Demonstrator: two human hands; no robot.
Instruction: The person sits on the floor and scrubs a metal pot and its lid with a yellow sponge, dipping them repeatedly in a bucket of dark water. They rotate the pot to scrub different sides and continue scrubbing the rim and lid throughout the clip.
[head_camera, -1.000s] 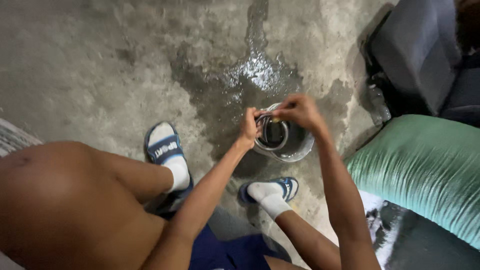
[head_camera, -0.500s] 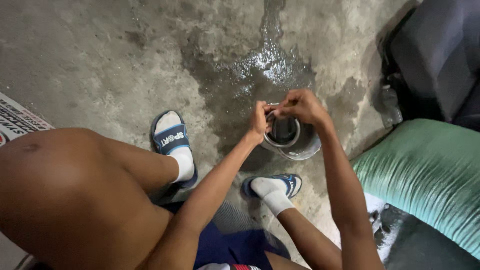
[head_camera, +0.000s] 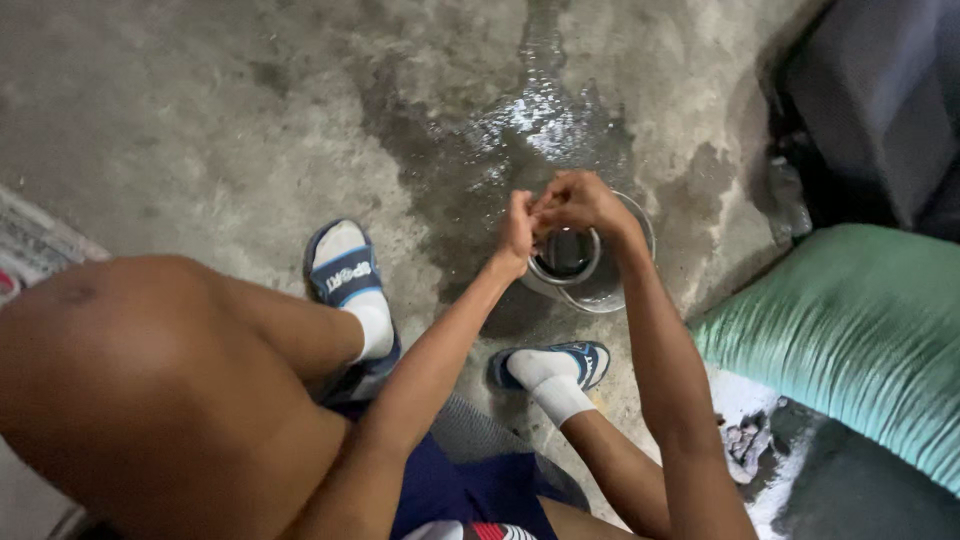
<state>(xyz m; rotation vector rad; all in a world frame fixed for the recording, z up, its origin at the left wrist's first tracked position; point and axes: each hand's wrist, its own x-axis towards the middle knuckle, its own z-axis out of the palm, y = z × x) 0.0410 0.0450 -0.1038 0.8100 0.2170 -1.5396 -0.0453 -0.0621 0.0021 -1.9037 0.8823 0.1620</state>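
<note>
both hands (head_camera: 560, 210) meet over round metal bowl (head_camera: 620, 290) on wet concrete (head_camera: 480, 150)

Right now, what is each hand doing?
Left hand: closed at the rim of the small cup, grip hidden.
Right hand: closed over the cup; what it holds cannot be told.

Open concrete floor (head_camera: 200, 110) lies to the left and ahead of the metal bowl (head_camera: 600, 285); a puddle (head_camera: 530, 130) spreads just beyond its rim. Right side blocked: green sack (head_camera: 850, 330) near the bowl, dark bag (head_camera: 880, 100) behind it. Near side narrowed by two sandalled feet, left foot (head_camera: 345, 280) and right foot (head_camera: 555, 368).
</note>
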